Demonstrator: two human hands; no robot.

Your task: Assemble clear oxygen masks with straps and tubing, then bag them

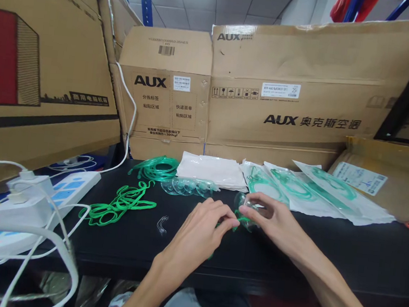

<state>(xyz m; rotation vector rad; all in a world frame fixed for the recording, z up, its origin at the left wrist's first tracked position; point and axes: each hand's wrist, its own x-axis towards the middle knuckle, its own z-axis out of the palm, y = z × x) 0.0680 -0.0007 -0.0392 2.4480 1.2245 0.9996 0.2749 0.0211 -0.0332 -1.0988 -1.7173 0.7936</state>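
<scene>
My right hand is closed around a clear plastic mask above the black table. Beside it, my left hand pinches a green elastic strap at the mask's near side; part of the strap is hidden by my fingers. Whether the strap passes through the mask I cannot tell. Farther back lies a row of clear masks, nested together. To the left are a loose pile of green straps and a few thin clear strips.
Coiled green tubing and a stack of white pouches lie at the back. Packed pouches with green tubing fan out on the right. A white power strip with cables fills the left. Cardboard boxes wall the back.
</scene>
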